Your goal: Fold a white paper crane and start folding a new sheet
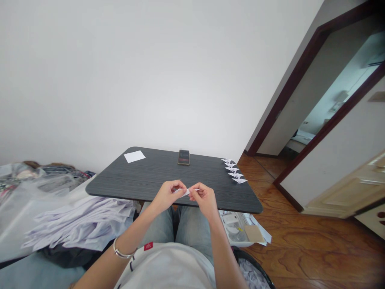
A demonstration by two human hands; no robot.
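A small folded piece of white paper (pixel 187 192) is pinched between my two hands, just above the front edge of the dark table (pixel 141 176). My left hand (pixel 169 194) grips its left end with thumb and fingertips. On the right end, my right hand (pixel 205 197) closes with thumb and forefinger. Fingers cover much of the paper, so its full shape is hidden. Along the table's right side stand several folded white paper cranes (pixel 240 181) in a row. A flat stack or sheet of white paper (pixel 134 156) lies at the back left.
A small dark framed stand (pixel 184 157) rests at the table's back, near the wall. White cloth or paper (pixel 81 224) is heaped at the left. Under the right side are a white tray of items (pixel 236 228) and a bin of paper scraps (pixel 252 275).
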